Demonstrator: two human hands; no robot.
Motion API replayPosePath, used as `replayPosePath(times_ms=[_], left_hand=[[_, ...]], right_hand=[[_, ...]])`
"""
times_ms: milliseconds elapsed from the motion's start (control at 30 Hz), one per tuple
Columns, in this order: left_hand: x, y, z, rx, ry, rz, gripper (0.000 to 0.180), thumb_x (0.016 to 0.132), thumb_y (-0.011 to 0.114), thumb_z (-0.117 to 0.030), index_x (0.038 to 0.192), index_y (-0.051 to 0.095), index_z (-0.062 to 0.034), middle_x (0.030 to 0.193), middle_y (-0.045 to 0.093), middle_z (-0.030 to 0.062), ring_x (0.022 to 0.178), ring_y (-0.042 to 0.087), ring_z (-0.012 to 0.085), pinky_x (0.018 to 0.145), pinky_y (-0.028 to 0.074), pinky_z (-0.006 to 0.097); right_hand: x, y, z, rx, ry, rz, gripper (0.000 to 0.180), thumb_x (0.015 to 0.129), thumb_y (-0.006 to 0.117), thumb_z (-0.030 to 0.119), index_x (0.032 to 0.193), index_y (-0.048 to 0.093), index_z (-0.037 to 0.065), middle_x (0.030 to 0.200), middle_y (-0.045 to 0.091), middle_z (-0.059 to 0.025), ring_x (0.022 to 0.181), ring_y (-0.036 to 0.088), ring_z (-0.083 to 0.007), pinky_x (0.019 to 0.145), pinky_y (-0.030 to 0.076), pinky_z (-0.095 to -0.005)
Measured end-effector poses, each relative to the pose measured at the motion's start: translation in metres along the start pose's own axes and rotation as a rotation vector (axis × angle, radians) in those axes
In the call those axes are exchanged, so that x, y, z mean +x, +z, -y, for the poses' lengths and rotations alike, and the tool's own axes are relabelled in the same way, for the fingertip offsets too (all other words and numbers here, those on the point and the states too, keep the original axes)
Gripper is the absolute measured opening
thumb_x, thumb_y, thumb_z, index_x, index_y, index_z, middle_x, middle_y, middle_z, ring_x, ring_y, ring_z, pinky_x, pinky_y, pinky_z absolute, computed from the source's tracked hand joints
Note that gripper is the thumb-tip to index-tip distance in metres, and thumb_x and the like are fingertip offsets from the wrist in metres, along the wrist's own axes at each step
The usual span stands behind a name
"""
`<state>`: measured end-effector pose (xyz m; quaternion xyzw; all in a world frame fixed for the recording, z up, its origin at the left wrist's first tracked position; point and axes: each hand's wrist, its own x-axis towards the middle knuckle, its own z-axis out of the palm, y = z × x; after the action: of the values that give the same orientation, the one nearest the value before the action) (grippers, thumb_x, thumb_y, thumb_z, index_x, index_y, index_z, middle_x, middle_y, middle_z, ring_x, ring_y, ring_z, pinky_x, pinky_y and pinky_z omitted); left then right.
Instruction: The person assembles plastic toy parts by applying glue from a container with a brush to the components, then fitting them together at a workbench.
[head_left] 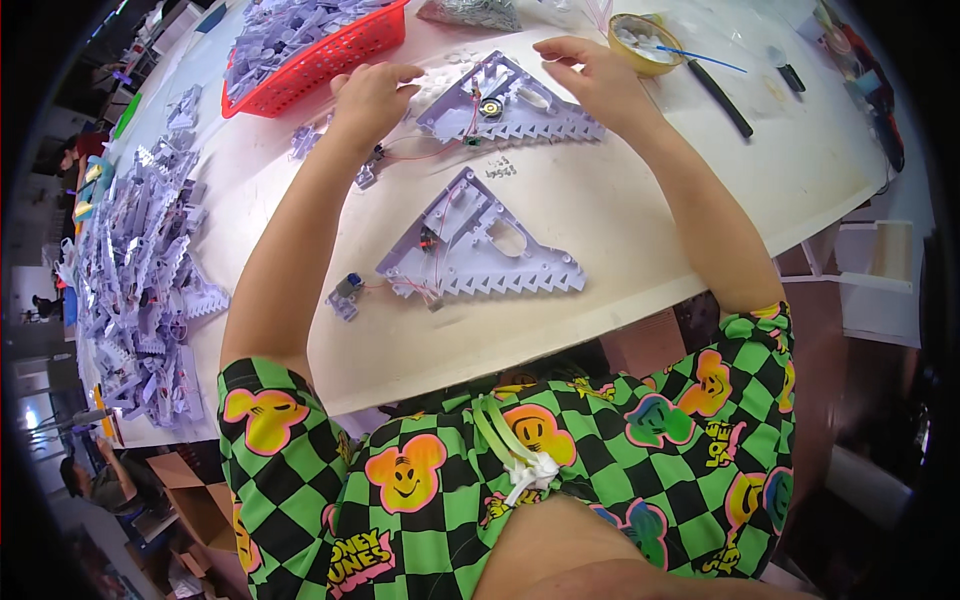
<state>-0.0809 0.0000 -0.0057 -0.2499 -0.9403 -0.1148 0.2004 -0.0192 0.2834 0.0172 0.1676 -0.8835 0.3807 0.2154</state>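
With the left hand (372, 92) and right hand (590, 75) both pinching the far lilac toothed panel (510, 105) on the table (620, 200), a tug could plausibly snap its thin red wires (425, 152).

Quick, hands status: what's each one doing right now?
Left hand: fingers curled, resting at the far lilac triangular plastic panel; grip cannot be told.
Right hand: fingers bent on the panel's top edge; grip unclear.

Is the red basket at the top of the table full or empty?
Full: the red basket is heaped above its rim with pale purple plastic parts, beside the left hand.
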Motion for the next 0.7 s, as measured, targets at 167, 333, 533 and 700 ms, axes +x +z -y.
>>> replayPosePath(times_ms=[167, 333, 533, 700], left_hand=[[0.002, 0.008, -0.024, -0.413, -0.001, 0.163, 0.023, 0.085, 0.066, -0.026, 0.102, 0.075, -0.013, 0.091, 0.073, 0.011, 0.08, 0.069, 0.0249, 0.081, 0.048, 0.036], [-0.005, 0.001, -0.019, -0.381, 0.207, 0.138, 0.019, 0.084, 0.069, -0.019, 0.099, 0.075, -0.0116, 0.088, 0.072, 0.0108, 0.077, 0.069, 0.0214, 0.071, 0.052, 0.03], [0.012, 0.005, -0.018, -0.244, 0.099, 0.073, 0.019, 0.086, 0.065, -0.028, 0.099, 0.076, -0.0197, 0.084, 0.072, 0.0077, 0.086, 0.066, 0.022, 0.083, 0.035, 0.044], [0.022, 0.007, -0.041, -0.261, 0.13, 0.094, 0.018, 0.086, 0.065, -0.029, 0.097, 0.076, -0.0187, 0.085, 0.072, 0.005, 0.086, 0.066, 0.0229, 0.083, 0.034, 0.044]], right_hand=[[0.001, 0.006, 0.0, -0.288, 0.123, 0.245, 0.034, 0.086, 0.064, 0.025, 0.117, 0.065, 0.009, 0.097, 0.07, -0.0082, 0.086, 0.065, -0.0216, 0.078, 0.05, -0.0343], [-0.012, -0.007, 0.028, -0.321, 0.169, 0.33, 0.028, 0.085, 0.066, 0.019, 0.11, 0.068, 0.008, 0.086, 0.068, -0.0057, 0.073, 0.06, -0.0167, 0.067, 0.048, -0.0316], [0.001, -0.01, 0.017, -0.519, -0.151, 0.204, 0.023, 0.086, 0.066, 0.019, 0.105, 0.068, 0.006, 0.091, 0.069, -0.0096, 0.078, 0.065, -0.022, 0.069, 0.049, -0.0329], [0.013, -0.001, -0.008, -0.614, -0.292, 0.331, 0.014, 0.08, 0.067, 0.018, 0.09, 0.07, 0.008, 0.094, 0.068, -0.0126, 0.092, 0.064, -0.0289, 0.081, 0.049, -0.0404]])
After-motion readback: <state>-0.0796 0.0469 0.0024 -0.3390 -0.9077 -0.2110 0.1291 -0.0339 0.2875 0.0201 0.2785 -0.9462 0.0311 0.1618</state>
